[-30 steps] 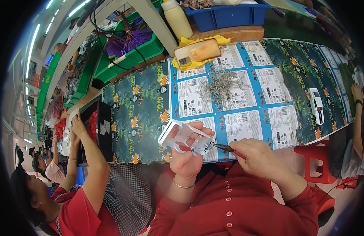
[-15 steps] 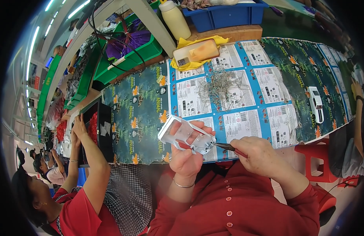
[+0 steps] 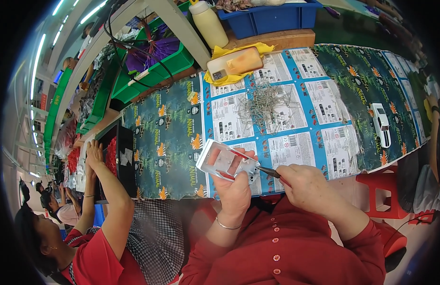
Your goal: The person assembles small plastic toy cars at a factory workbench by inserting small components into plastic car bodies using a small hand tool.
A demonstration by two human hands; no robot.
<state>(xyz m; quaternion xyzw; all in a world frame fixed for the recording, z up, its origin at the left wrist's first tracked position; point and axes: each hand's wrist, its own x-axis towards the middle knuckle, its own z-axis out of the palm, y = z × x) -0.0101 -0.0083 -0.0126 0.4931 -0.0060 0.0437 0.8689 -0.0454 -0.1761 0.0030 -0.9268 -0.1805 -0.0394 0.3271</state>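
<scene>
My left hand (image 3: 234, 192) holds a white toy car body (image 3: 225, 160) hollow side up, its thumb pressed on the near edge and fingers showing through the openings. Red parts line the inside of the shell. In my right hand (image 3: 308, 187) is a pair of pliers (image 3: 273, 173) with dark jaws and red handles. The jaws point left and meet the right end of the car body; whether they grip a small part there I cannot tell. Beyond my hands lies a loose heap of thin metal pins (image 3: 265, 107).
Another white toy car body (image 3: 381, 124) lies on the printed table sheet at the right. A phone (image 3: 235, 63) rests on a yellow cloth (image 3: 224, 80), near a cream bottle (image 3: 209, 26) and a blue bin (image 3: 272, 21). A co-worker (image 3: 106, 228) reaches into a black tray (image 3: 127, 159) at the left.
The car body has shifted slightly right and turned a little in my left hand, whose thumb has moved up onto its near edge. The pliers have moved slightly with it.
</scene>
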